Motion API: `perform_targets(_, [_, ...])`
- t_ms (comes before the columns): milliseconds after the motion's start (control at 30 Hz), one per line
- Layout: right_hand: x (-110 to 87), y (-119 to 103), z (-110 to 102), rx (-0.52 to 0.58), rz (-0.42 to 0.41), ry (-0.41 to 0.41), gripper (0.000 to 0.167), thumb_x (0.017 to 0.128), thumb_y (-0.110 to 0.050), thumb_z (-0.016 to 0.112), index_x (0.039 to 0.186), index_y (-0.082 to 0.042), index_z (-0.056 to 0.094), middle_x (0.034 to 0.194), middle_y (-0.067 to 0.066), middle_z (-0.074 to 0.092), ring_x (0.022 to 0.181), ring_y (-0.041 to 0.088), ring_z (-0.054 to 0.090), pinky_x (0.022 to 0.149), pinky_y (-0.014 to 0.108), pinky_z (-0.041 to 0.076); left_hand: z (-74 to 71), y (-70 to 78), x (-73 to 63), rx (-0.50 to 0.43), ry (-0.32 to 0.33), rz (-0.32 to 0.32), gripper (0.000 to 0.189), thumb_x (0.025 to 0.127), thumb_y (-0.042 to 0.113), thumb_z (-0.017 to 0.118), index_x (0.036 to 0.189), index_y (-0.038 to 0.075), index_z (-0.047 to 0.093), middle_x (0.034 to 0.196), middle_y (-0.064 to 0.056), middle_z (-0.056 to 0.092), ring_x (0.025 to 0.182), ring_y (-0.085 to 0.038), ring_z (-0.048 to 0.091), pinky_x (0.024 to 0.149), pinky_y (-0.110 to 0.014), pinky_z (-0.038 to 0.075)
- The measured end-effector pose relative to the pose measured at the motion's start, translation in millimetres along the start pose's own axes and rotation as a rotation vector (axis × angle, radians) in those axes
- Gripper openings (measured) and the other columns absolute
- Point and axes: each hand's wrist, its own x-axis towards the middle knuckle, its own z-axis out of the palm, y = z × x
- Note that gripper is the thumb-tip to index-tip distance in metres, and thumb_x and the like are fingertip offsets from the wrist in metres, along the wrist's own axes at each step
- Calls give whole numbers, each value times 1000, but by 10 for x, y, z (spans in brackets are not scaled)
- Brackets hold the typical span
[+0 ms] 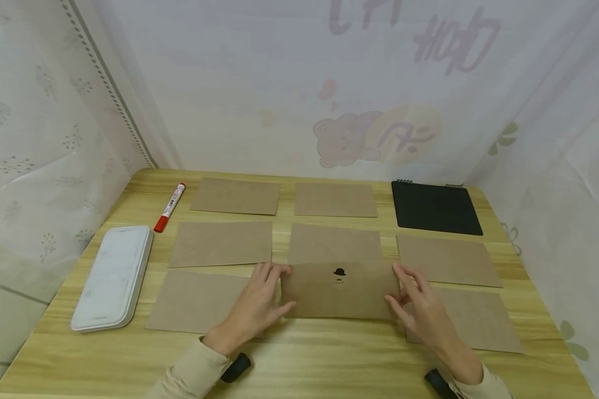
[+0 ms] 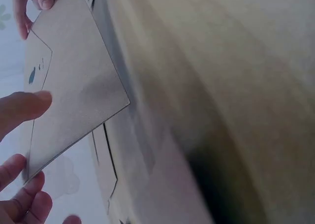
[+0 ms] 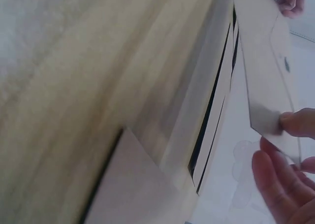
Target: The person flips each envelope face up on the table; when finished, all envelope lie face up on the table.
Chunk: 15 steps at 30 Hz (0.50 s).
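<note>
A brown kraft paper envelope with a small black hat and moustache print is held up at the front middle, its flap line visible in both wrist views. My left hand pinches its left end, thumb on the near face and fingertips at the edge behind. At the right end my right hand pinches it likewise. In the left wrist view the envelope is tilted and raised off the table. Partly hidden behind it lies another brown envelope.
More brown envelopes lie in rows, among them a left one, a right one and a front right one. A black spiral notebook is at back right. Leftward are a red-capped marker and a white case.
</note>
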Motion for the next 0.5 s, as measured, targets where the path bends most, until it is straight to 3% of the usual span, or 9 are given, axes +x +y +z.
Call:
perform_targets(233, [-72,-35,3,-6,85,-107,59,93,-38,47,129,8,48,112,23,51,59,4,52,51,12,41,60,12,-19,59,-95,-56,67,63,27,87,116,9,51,111,-8,49,103,-26,43,86,-41,41])
perform_targets(367, [-100,-59,13,-40,146,-193,59,82,-18,72,129,8,48,113,19,50,60,2,51,50,12,40,85,19,-32,75,-107,-59,67,62,29,87,117,11,52,112,-9,49,106,-28,42,89,-46,38])
perform_targets(500, [-123,-84,41,-67,215,-257,66,68,-1,81,126,8,50,111,17,50,61,1,50,51,16,42,115,19,-63,92,-120,-34,70,62,33,86,120,11,52,112,-10,49,107,-29,41,93,-49,34])
